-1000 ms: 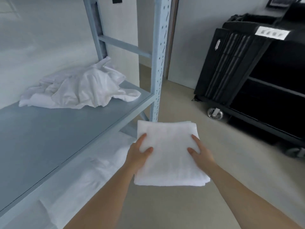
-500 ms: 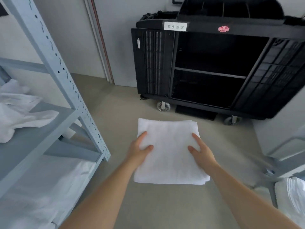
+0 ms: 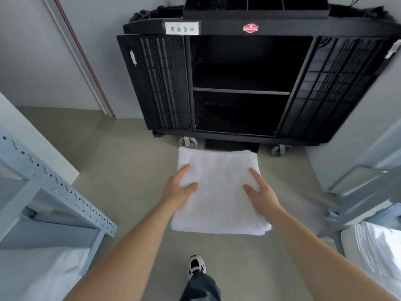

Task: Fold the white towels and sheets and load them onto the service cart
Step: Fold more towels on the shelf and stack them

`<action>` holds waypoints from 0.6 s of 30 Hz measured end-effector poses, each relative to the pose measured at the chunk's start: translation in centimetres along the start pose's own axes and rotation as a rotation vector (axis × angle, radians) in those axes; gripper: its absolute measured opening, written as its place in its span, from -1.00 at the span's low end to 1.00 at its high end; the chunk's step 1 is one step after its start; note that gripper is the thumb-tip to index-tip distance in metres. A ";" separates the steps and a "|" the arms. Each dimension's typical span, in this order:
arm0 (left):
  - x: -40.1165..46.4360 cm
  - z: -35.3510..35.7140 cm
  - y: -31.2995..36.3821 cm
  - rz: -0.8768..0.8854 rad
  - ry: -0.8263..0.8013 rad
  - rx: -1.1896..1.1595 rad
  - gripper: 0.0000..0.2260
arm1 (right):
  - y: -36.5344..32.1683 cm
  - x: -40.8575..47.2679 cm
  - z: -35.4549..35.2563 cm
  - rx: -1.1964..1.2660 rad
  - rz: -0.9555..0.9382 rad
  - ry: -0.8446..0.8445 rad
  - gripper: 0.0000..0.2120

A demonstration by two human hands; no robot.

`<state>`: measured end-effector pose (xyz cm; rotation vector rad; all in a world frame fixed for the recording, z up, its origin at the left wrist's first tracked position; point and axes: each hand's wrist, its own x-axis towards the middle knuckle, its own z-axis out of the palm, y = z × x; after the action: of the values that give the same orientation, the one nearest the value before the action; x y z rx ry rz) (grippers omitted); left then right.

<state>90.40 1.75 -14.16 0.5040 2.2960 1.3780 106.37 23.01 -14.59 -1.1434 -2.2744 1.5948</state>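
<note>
A folded white towel (image 3: pixel 220 192) is carried flat in front of me, above the floor. My left hand (image 3: pixel 179 187) grips its left edge, thumb on top and fingers hidden underneath. My right hand (image 3: pixel 260 191) grips its right edge the same way. Straight ahead stands the black service cart (image 3: pixel 165 83) with its doors swung open. Its middle shelf (image 3: pixel 240 91) and the dark compartments above and below it show nothing inside. The towel's far edge is close to the cart's base.
A grey-blue metal rack (image 3: pixel 56 192) stands at the left with white linen (image 3: pixel 41 272) on its lower level. Another rack (image 3: pixel 360 181) and stacked white linen (image 3: pixel 377 250) are at the right. My shoe (image 3: pixel 196 265) is on the beige floor.
The view has swung from the left rack toward the cart, which is now nearer and centred. Both hands keep the same hold on the towel.
</note>
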 end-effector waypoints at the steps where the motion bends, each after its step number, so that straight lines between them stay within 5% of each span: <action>1: 1.7 0.2 0.2 0.004 -0.010 0.003 -0.43 | -0.2 1.5 -0.1 0.000 0.006 0.005 -0.49; 18: 31.4 0.7 6.4 0.056 -0.085 0.001 -0.42 | -10.3 28.1 -1.5 -0.003 0.031 0.080 -0.48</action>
<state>64.69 20.93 -13.85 0.6202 2.2304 1.3545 82.28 40.75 -13.56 -1.2265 -2.2208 1.5279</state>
